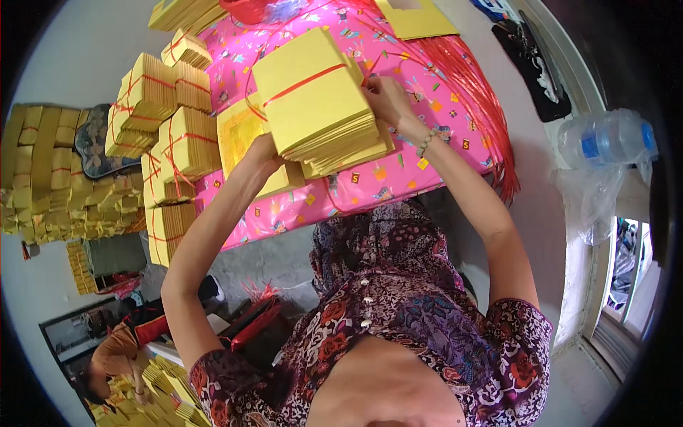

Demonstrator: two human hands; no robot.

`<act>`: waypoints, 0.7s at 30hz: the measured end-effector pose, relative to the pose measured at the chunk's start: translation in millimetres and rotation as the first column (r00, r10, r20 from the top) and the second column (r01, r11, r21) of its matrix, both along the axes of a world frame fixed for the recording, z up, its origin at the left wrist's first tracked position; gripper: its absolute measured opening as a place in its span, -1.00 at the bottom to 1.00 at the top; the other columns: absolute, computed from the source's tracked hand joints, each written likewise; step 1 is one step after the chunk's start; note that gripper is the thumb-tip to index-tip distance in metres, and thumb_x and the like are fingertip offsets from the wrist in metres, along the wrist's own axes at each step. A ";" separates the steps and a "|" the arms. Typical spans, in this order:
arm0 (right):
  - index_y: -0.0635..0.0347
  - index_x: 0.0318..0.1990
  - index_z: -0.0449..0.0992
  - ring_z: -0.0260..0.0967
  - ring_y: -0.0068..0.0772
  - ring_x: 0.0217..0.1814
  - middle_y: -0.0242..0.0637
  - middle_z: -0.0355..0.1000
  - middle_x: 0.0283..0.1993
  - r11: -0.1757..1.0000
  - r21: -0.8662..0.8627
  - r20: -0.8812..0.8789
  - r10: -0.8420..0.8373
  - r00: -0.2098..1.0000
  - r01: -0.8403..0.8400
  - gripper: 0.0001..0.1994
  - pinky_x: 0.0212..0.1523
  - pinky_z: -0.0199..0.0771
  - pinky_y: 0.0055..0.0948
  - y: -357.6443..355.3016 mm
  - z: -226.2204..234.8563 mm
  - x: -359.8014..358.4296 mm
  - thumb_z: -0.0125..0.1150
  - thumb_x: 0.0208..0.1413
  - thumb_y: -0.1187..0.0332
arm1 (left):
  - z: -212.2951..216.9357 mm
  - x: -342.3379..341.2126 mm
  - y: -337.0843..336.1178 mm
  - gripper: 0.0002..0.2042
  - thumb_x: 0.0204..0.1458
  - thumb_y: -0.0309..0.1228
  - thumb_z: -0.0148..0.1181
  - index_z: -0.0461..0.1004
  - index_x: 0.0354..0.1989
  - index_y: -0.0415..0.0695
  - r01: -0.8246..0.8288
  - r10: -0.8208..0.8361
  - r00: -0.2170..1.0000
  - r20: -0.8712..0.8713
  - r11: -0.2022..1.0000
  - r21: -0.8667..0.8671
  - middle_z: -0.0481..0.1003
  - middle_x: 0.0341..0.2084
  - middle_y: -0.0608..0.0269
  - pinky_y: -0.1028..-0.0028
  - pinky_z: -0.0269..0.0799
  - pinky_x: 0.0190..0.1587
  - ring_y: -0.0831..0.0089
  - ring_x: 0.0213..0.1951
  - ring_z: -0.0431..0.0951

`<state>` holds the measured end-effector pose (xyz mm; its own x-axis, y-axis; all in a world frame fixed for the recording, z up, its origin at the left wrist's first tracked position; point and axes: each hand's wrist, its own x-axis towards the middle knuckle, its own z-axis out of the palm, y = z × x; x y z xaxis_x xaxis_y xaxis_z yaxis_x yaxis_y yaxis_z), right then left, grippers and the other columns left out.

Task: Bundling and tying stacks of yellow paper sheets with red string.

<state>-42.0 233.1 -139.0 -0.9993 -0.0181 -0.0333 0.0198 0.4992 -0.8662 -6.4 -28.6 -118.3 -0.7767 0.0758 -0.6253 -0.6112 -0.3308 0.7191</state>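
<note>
A thick stack of yellow paper sheets [313, 92], crossed by a red plastic strap [306, 84], is tilted in front of me over the pink patterned table [327, 192]. My left hand [262, 154] grips its near left side; most of those fingers are hidden behind the paper. At the stack's right side my right hand [388, 99] is closed, its fingertips pinching the red strap where it comes round the edge. Under and beside the stack lie more yellow sheets, one bearing a shiny gold patch [240, 135].
Strapped yellow bundles [188, 139] are piled along the table's left side. Long red strips [473, 92] hang over its right edge. A red basket [245, 10] stands at the back. A clear plastic jug [605, 139] is at far right. Another person [117, 352] works at lower left.
</note>
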 end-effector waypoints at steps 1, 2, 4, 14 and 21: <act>0.27 -0.39 0.58 0.49 -0.05 -0.38 0.01 0.48 -0.48 1.000 -0.004 -0.050 -0.001 0.999 0.001 -0.66 -0.34 0.42 -0.19 3.9 -7.9 -2.2 0.16 -0.01 0.12 | 6.2 0.9 8.2 -0.71 0.16 -0.38 0.00 0.41 -0.03 -0.30 0.011 -0.008 1.000 0.030 0.996 -0.093 0.51 -0.15 0.08 0.31 0.50 -0.11 0.27 -0.16 0.54; 0.27 -0.39 0.58 0.49 -0.05 -0.39 0.01 0.48 -0.48 1.000 -0.011 -0.106 0.005 0.994 -0.007 -0.67 -0.35 0.41 -0.19 4.0 -12.2 -4.5 0.15 0.00 0.12 | 9.9 1.3 8.2 -0.73 0.17 -0.37 -0.01 0.42 -0.06 -0.29 0.017 -0.006 0.998 0.056 0.982 -0.186 0.52 -0.17 0.11 0.31 0.49 -0.10 0.29 -0.17 0.54; 0.27 -0.37 0.58 0.49 -0.05 -0.39 0.00 0.49 -0.45 0.998 -0.053 -0.101 0.011 0.995 -0.017 -0.67 -0.35 0.41 -0.20 3.2 -20.6 -7.9 0.18 -0.01 0.13 | 6.9 -3.1 1.2 -0.76 0.20 -0.34 -0.07 0.45 -0.11 -0.22 0.016 -0.004 0.999 0.053 0.974 -0.226 0.53 -0.25 0.18 0.32 0.48 -0.10 0.37 -0.19 0.54; 0.24 -0.27 0.57 0.52 -0.19 -0.28 -0.04 0.52 -0.32 0.881 -0.468 -0.144 -0.005 0.990 -0.064 -0.73 -0.30 0.41 -0.34 11.1 -52.0 -14.8 0.25 -0.08 0.24 | 19.2 7.3 25.2 -0.82 0.25 -0.36 -0.18 0.38 -0.24 -0.12 -0.083 0.111 0.979 0.170 0.983 -0.161 0.49 -0.31 0.24 0.25 0.44 0.01 0.34 -0.19 0.50; 0.29 -0.16 0.54 0.51 -0.41 -0.26 -0.10 0.55 -0.28 0.822 -0.558 -0.182 0.015 0.983 -0.116 -0.72 -0.27 0.42 -0.43 15.1 -46.6 -10.4 0.15 0.04 0.30 | -2.5 3.1 32.5 -0.84 0.23 -0.38 -0.15 0.38 -0.20 -0.12 -0.157 0.166 0.975 0.146 0.985 -0.071 0.48 -0.33 0.25 0.29 0.48 -0.08 0.36 -0.25 0.51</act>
